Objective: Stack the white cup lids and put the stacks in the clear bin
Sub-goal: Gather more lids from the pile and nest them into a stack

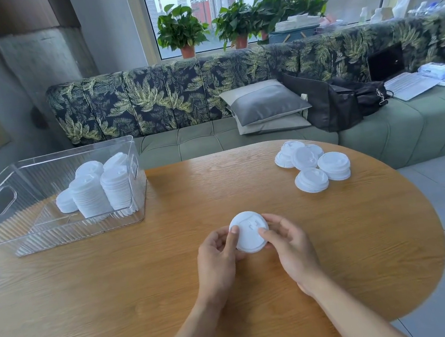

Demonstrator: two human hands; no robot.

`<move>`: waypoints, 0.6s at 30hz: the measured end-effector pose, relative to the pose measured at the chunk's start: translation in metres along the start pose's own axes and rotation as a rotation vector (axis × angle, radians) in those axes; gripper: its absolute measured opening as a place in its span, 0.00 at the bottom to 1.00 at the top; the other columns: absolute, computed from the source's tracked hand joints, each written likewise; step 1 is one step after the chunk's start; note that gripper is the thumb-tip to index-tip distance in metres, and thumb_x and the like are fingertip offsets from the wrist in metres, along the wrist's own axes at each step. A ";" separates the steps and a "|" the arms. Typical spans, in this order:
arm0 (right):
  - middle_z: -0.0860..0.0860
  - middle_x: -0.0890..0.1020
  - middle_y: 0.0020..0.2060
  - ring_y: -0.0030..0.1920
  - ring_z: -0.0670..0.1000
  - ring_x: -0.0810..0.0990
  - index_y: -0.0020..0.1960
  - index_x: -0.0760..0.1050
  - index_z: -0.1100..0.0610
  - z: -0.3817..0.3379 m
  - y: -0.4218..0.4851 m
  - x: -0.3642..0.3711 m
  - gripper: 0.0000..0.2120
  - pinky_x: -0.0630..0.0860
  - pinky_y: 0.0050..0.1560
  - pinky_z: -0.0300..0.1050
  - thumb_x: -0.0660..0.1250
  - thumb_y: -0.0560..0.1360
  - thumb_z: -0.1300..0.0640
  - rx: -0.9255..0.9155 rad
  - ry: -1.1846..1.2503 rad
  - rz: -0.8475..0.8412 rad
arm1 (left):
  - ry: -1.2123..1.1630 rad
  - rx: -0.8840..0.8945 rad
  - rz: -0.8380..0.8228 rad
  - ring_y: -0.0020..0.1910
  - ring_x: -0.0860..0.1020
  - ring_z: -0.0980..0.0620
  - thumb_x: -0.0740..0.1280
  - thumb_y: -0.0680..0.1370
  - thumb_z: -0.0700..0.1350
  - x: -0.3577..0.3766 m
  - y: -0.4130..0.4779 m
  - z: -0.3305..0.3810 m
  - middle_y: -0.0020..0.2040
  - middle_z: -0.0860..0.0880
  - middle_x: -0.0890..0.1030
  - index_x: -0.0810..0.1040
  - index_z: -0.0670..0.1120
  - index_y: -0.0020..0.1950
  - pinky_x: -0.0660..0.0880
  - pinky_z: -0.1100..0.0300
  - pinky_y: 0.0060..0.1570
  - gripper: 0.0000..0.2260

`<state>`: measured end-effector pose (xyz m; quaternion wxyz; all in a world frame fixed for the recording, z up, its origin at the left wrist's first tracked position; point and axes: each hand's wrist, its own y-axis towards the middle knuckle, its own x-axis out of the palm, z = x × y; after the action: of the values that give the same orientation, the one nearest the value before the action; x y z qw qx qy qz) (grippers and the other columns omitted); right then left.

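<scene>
Both hands hold a short stack of white cup lids [249, 231] over the middle of the wooden table [119, 293]. My left hand [217, 255] grips its left rim with the thumb on top, and my right hand [289, 244] pinches its right rim. Several loose white lids [313, 164] lie in a small pile at the table's far right. The clear bin [7, 228] stands at the far left of the table and holds several tall lid stacks [97, 189] toward its right end.
A green sofa with a leaf-print back runs behind the table, with grey cushions [264, 104], a black bag [342, 100] and a laptop [401, 79] on it. Potted plants stand on the windowsill. Grey floor lies beyond the table's rounded right edge.
</scene>
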<state>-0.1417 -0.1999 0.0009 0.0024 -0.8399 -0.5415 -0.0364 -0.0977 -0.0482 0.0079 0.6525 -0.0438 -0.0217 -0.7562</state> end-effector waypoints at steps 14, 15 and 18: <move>0.49 0.89 0.52 0.54 0.50 0.88 0.62 0.80 0.53 0.005 0.004 -0.005 0.16 0.82 0.60 0.53 0.77 0.76 0.56 0.038 0.076 0.039 | -0.064 -0.059 -0.081 0.49 0.88 0.47 0.75 0.79 0.47 -0.001 -0.003 0.005 0.48 0.44 0.89 0.81 0.41 0.60 0.83 0.61 0.45 0.13; 0.48 0.89 0.52 0.54 0.49 0.87 0.62 0.80 0.52 0.005 0.004 -0.005 0.17 0.81 0.61 0.54 0.78 0.75 0.55 0.033 0.059 0.034 | -0.064 -0.056 -0.076 0.49 0.88 0.47 0.75 0.79 0.46 -0.001 -0.004 0.005 0.48 0.44 0.89 0.81 0.40 0.59 0.83 0.61 0.45 0.13; 0.47 0.89 0.51 0.54 0.48 0.87 0.62 0.80 0.50 0.005 0.002 -0.004 0.17 0.80 0.62 0.55 0.78 0.75 0.54 0.018 0.020 0.026 | -0.045 -0.044 -0.054 0.49 0.88 0.47 0.75 0.79 0.46 -0.001 -0.004 0.006 0.48 0.44 0.88 0.82 0.40 0.58 0.83 0.60 0.45 0.12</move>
<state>-0.1406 -0.2040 -0.0040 0.0158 -0.8465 -0.5306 -0.0401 -0.1011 -0.0458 0.0137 0.6301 -0.0745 -0.0209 -0.7727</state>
